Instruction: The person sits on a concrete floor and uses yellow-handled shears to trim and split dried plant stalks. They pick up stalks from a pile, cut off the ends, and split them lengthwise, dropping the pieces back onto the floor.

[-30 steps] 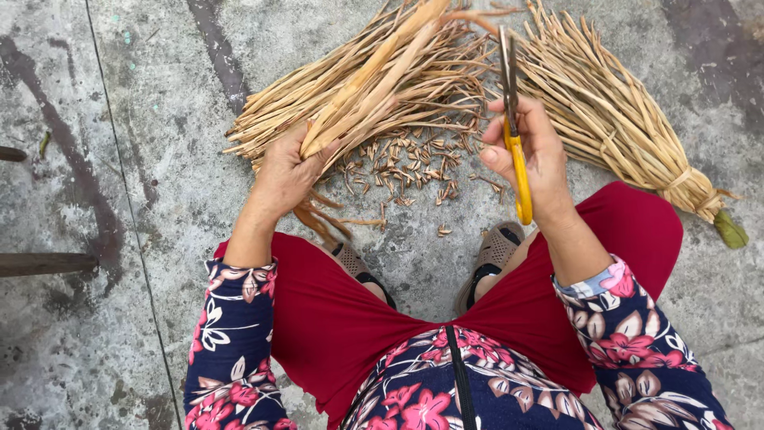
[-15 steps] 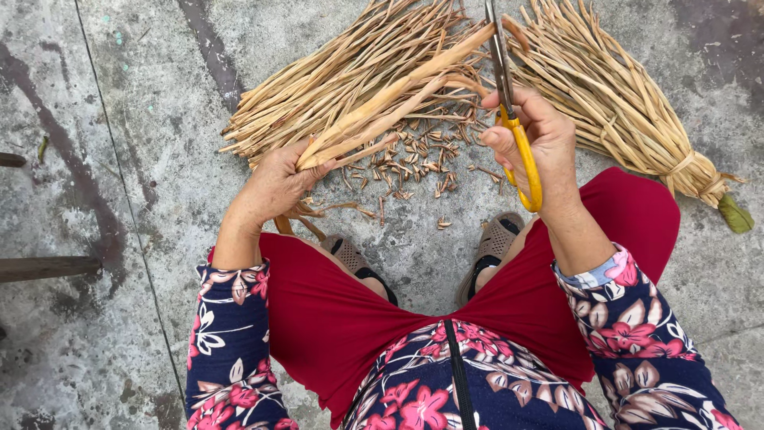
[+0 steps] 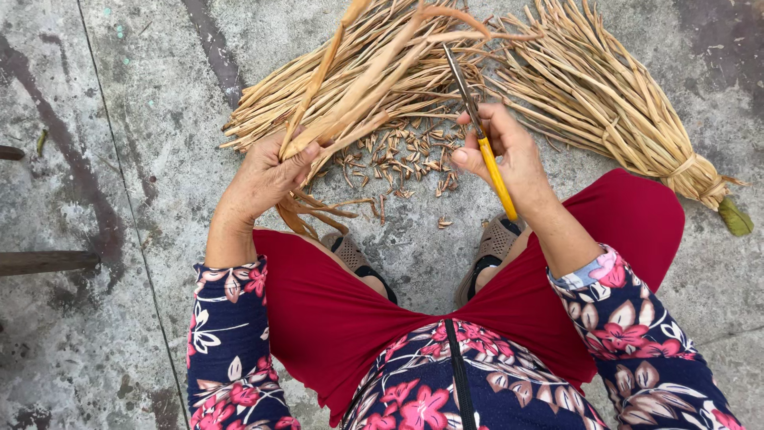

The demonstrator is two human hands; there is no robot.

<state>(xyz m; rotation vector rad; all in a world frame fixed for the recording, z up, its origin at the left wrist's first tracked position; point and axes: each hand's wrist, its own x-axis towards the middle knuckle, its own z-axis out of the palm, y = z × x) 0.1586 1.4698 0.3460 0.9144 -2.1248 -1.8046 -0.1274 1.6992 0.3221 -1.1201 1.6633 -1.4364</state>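
Observation:
My left hand (image 3: 267,175) grips a handful of dried tan stalks (image 3: 374,72) near their lower ends; the stalks rise up and away to the top of the view. My right hand (image 3: 509,155) holds yellow-handled scissors (image 3: 481,131), the metal blades pointing up toward the stalks. Between the hands, small cut pieces (image 3: 398,159) lie scattered on the concrete floor. I am squatting, with red trousers and sandals below.
A loose heap of dried stalks (image 3: 270,111) lies behind the left hand. A tied bundle of stalks (image 3: 621,103) with a green end (image 3: 734,216) lies to the right. A dark wooden piece (image 3: 44,261) sticks in at the left edge.
The left hand has lifted its handful so the stalks stand more upright. The right hand with the scissors has tilted, blades now leaning left toward the stalks.

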